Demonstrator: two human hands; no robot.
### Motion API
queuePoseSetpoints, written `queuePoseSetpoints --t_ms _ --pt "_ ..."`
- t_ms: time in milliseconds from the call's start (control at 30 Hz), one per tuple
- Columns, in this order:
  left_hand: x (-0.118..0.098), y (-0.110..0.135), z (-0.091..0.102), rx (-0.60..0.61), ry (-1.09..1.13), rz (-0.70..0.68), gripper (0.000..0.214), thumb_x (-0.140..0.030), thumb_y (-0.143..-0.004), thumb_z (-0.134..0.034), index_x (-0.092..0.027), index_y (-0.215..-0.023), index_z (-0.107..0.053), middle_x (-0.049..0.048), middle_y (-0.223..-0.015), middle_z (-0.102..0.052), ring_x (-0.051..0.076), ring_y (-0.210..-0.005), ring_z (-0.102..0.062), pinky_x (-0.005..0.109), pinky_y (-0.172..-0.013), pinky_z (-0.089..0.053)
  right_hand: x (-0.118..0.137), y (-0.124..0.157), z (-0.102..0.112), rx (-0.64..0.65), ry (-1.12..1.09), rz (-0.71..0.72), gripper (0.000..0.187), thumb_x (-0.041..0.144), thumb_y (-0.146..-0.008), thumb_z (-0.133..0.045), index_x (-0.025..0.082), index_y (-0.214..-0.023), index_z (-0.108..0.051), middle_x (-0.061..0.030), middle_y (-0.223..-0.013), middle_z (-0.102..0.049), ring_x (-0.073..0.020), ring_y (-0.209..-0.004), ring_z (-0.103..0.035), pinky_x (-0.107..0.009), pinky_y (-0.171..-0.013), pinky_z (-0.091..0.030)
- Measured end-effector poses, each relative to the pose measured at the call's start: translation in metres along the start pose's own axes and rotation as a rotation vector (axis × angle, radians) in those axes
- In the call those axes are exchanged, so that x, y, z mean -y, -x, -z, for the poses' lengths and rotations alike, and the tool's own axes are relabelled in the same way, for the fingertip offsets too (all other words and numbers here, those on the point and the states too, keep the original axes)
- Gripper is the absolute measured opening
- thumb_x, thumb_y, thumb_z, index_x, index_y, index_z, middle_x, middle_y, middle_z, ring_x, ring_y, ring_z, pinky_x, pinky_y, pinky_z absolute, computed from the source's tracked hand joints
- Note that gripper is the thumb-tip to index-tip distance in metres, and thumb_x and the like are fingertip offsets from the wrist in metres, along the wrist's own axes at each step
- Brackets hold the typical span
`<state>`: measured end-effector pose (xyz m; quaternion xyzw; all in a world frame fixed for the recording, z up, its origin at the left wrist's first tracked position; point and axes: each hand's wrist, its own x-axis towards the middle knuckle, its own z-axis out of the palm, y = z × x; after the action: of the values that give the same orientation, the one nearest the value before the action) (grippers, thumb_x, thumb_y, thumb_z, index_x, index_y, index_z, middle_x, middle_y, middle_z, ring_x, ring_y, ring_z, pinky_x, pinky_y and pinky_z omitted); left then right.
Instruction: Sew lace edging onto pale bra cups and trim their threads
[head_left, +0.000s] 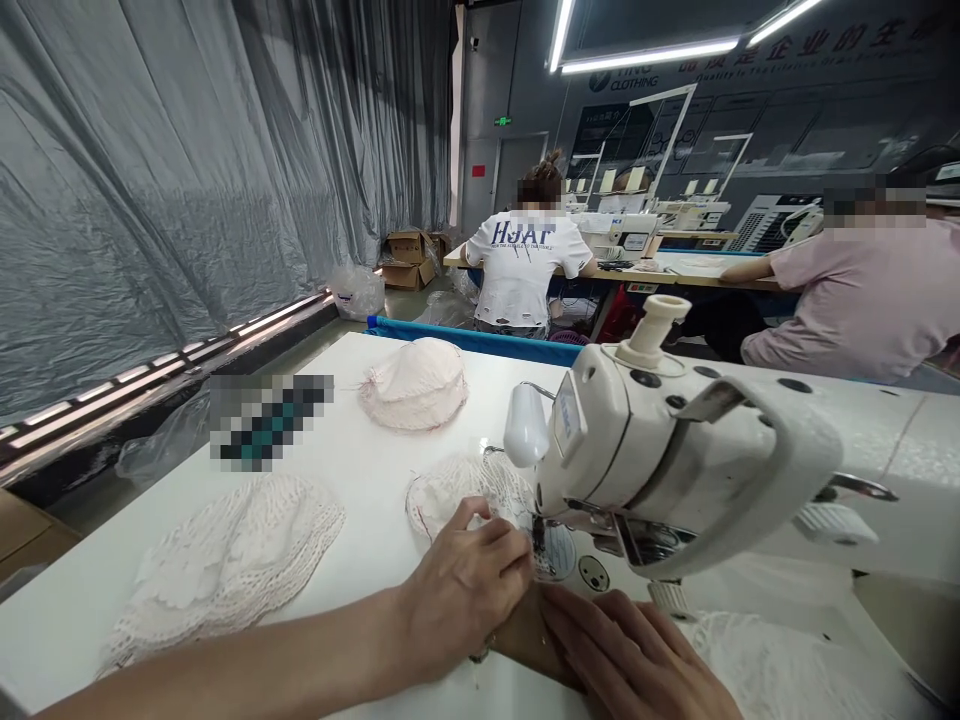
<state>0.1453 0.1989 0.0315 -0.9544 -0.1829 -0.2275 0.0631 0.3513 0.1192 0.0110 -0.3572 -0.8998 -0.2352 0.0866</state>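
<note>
A white sewing machine (637,450) stands at the right, its needle area low on its near end. A cream lace piece (457,490) lies flat beside the presser foot (538,545), partly hidden by my left hand. My left hand (469,585) is closed, its curled fingers gripping the lace edge close to the foot. My right hand (637,655) lies with its fingers stretched out on a flat brown piece (529,635) in front of the foot. Both hands partly cover that brown piece, and I cannot make out what it is.
A stack of cream lace pieces (232,560) lies at the left, and a pale pink cup-shaped stack (416,385) farther back. More white lace (780,660) is at the right. A blurred dark object (274,425) sits near the left edge. Two co-workers sit beyond the table (367,640).
</note>
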Motion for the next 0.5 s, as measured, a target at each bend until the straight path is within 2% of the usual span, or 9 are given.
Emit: queuePoseSetpoints --t_ms 200,367,500 --pt "0.008 -0.002 -0.003 -0.027 0.031 0.022 0.020 -0.006 -0.093 -0.038 -0.012 -0.096 -0.056 0.0022 -0.094 -0.063 0.011 -0.085 -0.056 0.034 -0.090 -0.031 0.004 -0.003 -0.003 -0.075 -0.042 -0.122 0.038 0.023 -0.097 -0.029 0.014 -0.117 -0.060 -0.0072 -0.117 -0.066 -0.0192 -0.080 -0.065 -0.034 -0.067 -0.048" --pt "0.015 -0.003 -0.006 0.013 0.034 0.067 0.024 -0.006 -0.094 -0.033 -0.015 -0.099 -0.055 0.0019 -0.100 -0.063 0.010 -0.091 -0.057 0.036 -0.096 -0.029 0.003 -0.005 -0.006 -0.081 -0.133 -0.197 0.030 0.018 -0.094 -0.039 0.017 -0.116 -0.060 -0.0060 -0.120 -0.064 -0.0190 -0.083 -0.063 -0.033 -0.070 -0.045" --pt "0.022 -0.001 -0.012 0.041 0.048 0.077 0.025 -0.014 -0.096 -0.034 -0.018 -0.111 -0.053 0.0050 -0.112 -0.061 0.014 -0.106 -0.053 0.039 -0.100 -0.028 0.013 -0.017 0.007 -0.167 -0.237 -0.293 0.027 0.018 -0.096 -0.036 0.015 -0.105 -0.062 -0.0084 -0.108 -0.068 -0.0204 -0.085 -0.061 -0.035 -0.071 -0.042"
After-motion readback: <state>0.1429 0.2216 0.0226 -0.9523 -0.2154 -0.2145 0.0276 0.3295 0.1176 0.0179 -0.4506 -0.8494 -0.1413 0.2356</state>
